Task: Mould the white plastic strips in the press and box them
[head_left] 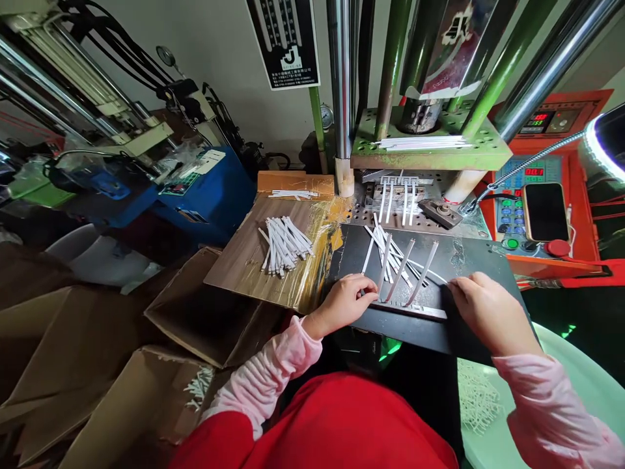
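White plastic strips [400, 270] lie on a black plate [481, 267], some crossed in a loose heap, three with their near ends at a steel bar [415, 310]. The left hand [344, 303] is half closed beside those ends, and the right hand [488, 312] is curled on the plate's right part; whether either grips anything, I cannot tell. To the left, a bundle of strips [284, 244] lies on a brown board [234, 273]. Farther off stands a press with a green platen [430, 146]. To the right, a phone [545, 212] rests on an orange control panel [508, 247]. Cardboard boxes [205, 306] sit near left.
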Demonstrator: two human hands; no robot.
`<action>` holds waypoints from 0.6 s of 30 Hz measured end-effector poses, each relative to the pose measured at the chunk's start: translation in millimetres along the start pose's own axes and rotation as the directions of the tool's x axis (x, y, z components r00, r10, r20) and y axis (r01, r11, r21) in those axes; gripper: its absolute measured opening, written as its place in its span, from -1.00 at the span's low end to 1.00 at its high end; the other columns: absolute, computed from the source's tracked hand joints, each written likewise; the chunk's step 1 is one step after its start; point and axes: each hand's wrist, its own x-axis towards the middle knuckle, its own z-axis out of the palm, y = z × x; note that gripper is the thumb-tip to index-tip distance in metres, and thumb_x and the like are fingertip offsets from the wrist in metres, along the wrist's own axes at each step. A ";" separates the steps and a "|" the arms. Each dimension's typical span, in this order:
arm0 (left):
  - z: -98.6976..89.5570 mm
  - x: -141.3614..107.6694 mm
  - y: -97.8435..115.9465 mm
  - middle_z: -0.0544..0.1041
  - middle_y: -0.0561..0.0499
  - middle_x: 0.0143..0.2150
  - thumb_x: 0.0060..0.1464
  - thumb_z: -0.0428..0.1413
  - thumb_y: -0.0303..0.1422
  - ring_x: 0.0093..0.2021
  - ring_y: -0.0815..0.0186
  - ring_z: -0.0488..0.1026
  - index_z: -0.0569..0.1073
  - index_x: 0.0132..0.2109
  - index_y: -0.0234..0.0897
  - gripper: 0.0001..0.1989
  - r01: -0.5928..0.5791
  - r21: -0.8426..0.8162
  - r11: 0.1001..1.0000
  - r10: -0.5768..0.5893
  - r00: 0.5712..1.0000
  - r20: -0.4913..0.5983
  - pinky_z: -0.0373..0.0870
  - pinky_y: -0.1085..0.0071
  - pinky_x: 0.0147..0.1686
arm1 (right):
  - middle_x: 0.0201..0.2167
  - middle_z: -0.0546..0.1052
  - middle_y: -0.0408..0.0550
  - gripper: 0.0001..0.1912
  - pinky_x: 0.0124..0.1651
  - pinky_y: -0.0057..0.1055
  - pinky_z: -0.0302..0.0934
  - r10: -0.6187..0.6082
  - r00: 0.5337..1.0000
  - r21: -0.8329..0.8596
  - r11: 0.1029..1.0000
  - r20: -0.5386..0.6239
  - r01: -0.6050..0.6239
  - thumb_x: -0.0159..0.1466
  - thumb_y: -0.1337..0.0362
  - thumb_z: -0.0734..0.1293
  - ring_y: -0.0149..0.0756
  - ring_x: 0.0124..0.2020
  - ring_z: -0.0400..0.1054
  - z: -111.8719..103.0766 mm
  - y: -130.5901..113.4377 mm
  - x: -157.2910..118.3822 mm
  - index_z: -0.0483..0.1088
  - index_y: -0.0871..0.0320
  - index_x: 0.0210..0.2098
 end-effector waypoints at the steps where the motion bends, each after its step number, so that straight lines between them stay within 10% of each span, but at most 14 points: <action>1: 0.3 -1.4 -0.3 0.58 0.01 -0.31 0.14 0.19 -0.49 -0.29 0.33 0.43 0.55 -0.34 -0.28 -0.91 -0.033 0.028 0.999 0.033 0.999 -0.005 0.37 0.41 -0.18 | -0.37 0.52 0.09 -0.58 -0.37 -0.25 0.22 0.014 1.000 0.095 0.995 -0.025 -0.011 0.38 0.09 0.08 -0.09 -0.37 0.43 0.4 1.3 -4.6 0.50 0.12 -0.31; 6: 1.7 -5.8 -3.6 0.59 0.00 -0.27 0.19 0.18 -0.46 -0.19 0.27 0.43 0.53 -0.32 -0.26 -0.91 -0.133 0.115 0.984 0.136 0.991 -0.018 0.36 0.36 -0.09 | -0.36 0.61 -0.07 -0.67 -0.25 -0.30 0.34 0.009 1.000 0.585 0.811 0.012 -0.014 0.34 -0.02 0.24 -0.20 -0.36 0.49 -4.0 -16.6 -20.0 0.51 0.04 -0.31; 18: 4.3 -6.7 -5.9 0.58 0.01 -0.28 0.20 0.16 -0.49 -0.20 0.28 0.44 0.50 -0.32 -0.26 -0.89 -0.150 0.095 0.984 0.154 0.987 -0.042 0.35 0.36 -0.12 | -0.30 0.57 -0.04 -0.76 -0.14 -0.24 0.26 -0.084 0.996 0.598 0.797 -0.030 0.085 0.39 0.10 0.25 -0.19 -0.23 0.42 4.1 -38.7 -19.5 0.47 0.05 -0.31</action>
